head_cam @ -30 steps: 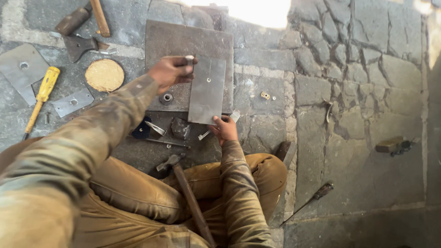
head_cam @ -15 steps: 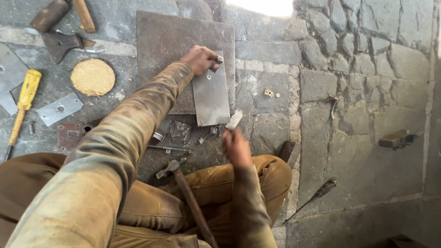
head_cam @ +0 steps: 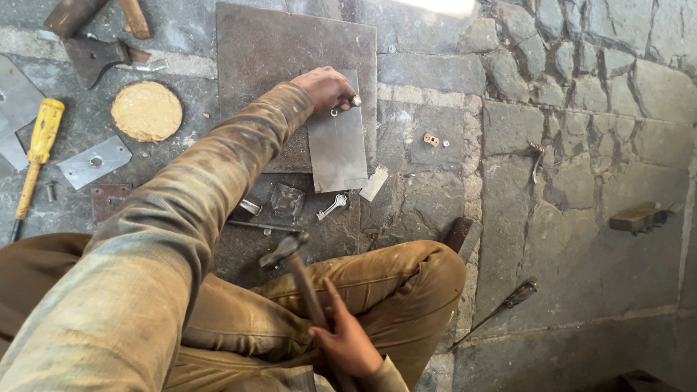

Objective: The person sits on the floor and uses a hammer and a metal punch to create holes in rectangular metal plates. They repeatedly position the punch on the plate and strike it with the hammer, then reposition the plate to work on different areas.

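Since the earlier frame, the right hand [head_cam: 347, 340] has dropped to the hammer [head_cam: 305, 283], fingers wrapped around its handle. Left fingers [head_cam: 335, 93] pinch a punch upright on the stiff, thin sheet [head_cam: 337, 152], likely slippery; press its top edge.

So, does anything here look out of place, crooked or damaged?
Mostly clutter. The grey metal sheet under the left hand overhangs the near edge of the larger steel plate. Small parts and a wrench lie loose just below it. The right hand grips a hammer handle. No damage shows.
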